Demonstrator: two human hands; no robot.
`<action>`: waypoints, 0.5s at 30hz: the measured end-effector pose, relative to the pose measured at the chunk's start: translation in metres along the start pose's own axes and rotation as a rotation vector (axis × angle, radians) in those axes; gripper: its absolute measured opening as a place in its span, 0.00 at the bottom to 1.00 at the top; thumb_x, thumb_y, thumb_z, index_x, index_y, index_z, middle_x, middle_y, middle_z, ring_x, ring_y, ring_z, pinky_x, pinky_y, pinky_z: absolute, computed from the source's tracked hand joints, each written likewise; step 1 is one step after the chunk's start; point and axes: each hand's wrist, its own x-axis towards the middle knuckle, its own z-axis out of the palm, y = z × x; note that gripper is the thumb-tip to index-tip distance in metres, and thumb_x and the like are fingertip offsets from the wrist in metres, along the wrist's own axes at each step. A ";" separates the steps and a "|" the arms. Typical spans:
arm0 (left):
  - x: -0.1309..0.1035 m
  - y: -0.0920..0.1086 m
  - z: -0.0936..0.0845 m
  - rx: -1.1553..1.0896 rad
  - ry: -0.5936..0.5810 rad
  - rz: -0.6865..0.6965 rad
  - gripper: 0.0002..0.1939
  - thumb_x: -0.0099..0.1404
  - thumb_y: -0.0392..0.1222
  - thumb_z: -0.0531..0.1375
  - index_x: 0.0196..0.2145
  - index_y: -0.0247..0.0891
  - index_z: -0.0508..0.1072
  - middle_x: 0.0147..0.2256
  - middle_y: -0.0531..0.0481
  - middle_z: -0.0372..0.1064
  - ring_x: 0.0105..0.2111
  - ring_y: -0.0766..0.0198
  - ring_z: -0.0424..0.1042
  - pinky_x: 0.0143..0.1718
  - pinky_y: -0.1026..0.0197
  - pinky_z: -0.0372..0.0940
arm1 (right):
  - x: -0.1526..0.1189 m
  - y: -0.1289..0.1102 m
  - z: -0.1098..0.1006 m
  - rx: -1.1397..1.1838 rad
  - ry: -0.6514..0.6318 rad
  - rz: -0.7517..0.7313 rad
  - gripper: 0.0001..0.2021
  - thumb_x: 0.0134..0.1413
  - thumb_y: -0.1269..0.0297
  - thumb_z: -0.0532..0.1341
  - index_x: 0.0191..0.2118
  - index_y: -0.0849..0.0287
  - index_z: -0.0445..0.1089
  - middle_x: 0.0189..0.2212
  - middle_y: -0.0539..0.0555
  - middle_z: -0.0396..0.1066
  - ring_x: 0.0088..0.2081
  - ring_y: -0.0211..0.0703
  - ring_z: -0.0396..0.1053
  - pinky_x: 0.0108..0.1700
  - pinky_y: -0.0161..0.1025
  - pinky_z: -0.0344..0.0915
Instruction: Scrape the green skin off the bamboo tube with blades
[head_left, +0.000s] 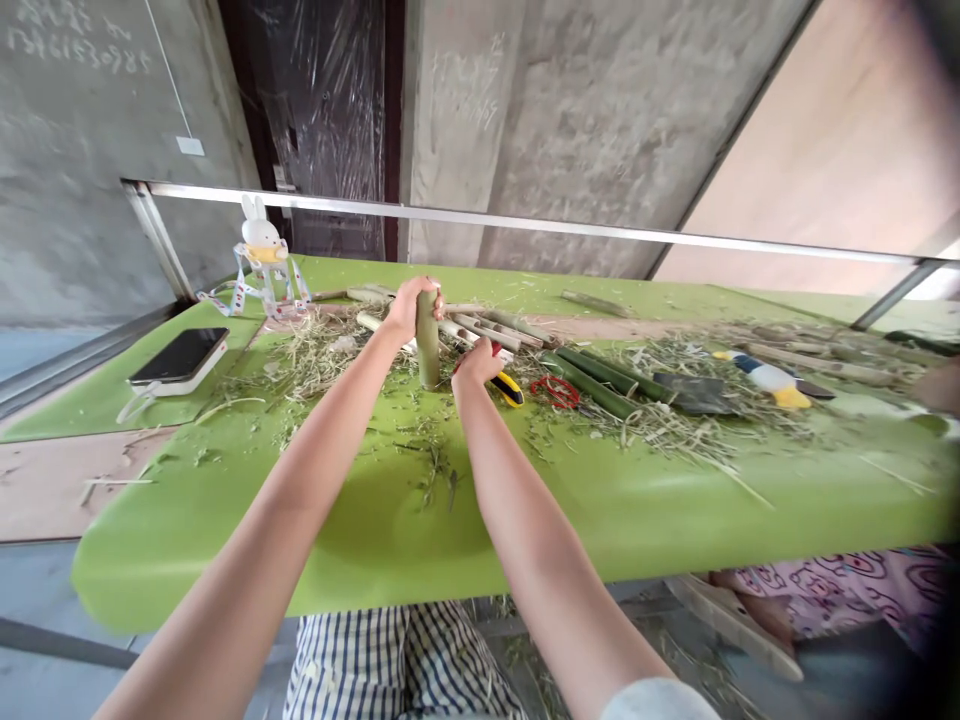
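Okay, one bamboo piece [427,345] stands upright on the green table cover [375,540], foot down, right in front of the person. Left hand [411,305] grasps it near the top, presumably to stop it tipping. Right hand [476,362] is curled low beside it around something red-handled, mostly hidden; from where I stand, can't tell what. One yellow-and-black tool [508,389] shows just by that hand; whether it's gripped too, unclear.

Just behind: pale bamboo tubes [499,335], at least four, overlapping, piled probably to be within easy reach. To the right, one red coil [556,391], then green bamboo lengths [600,390], three or so, and one dark flat blade-like piece [694,393] among shavings [731,440]. One loose stick [596,303] farther back.

Over left, one phone [184,355] on a white block [202,368] and one rabbit-topped bottle [261,240], likely set aside from the mess. Far right, one other person's patterned clothing [862,590] shows below the table edge.
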 end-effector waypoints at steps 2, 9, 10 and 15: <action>-0.001 0.000 0.003 -0.001 -0.012 -0.026 0.06 0.56 0.37 0.53 0.23 0.38 0.62 0.15 0.56 0.58 0.14 0.70 0.59 0.20 0.65 0.58 | -0.001 -0.001 0.002 0.012 -0.007 0.003 0.06 0.48 0.67 0.49 0.23 0.57 0.57 0.14 0.44 0.49 0.18 0.34 0.51 0.19 0.32 0.52; 0.007 -0.007 0.006 0.074 -0.005 -0.036 0.06 0.55 0.39 0.53 0.22 0.39 0.61 0.15 0.56 0.58 0.14 0.71 0.58 0.19 0.66 0.57 | -0.015 0.000 0.008 -0.002 -0.007 -0.047 0.07 0.47 0.64 0.50 0.24 0.59 0.61 0.18 0.46 0.57 0.23 0.35 0.56 0.25 0.32 0.57; 0.009 -0.009 0.006 0.081 -0.002 -0.036 0.07 0.55 0.40 0.53 0.22 0.39 0.61 0.15 0.56 0.58 0.14 0.71 0.58 0.19 0.66 0.56 | -0.016 0.001 0.008 -0.010 -0.005 -0.054 0.07 0.47 0.64 0.50 0.25 0.59 0.61 0.19 0.46 0.58 0.24 0.36 0.57 0.25 0.32 0.57; 0.010 -0.010 0.006 0.085 -0.019 -0.003 0.06 0.54 0.40 0.53 0.22 0.38 0.61 0.15 0.56 0.59 0.15 0.71 0.58 0.19 0.65 0.57 | -0.018 0.010 0.003 -0.069 -0.029 -0.081 0.07 0.47 0.65 0.49 0.24 0.58 0.60 0.19 0.47 0.58 0.25 0.36 0.58 0.27 0.33 0.58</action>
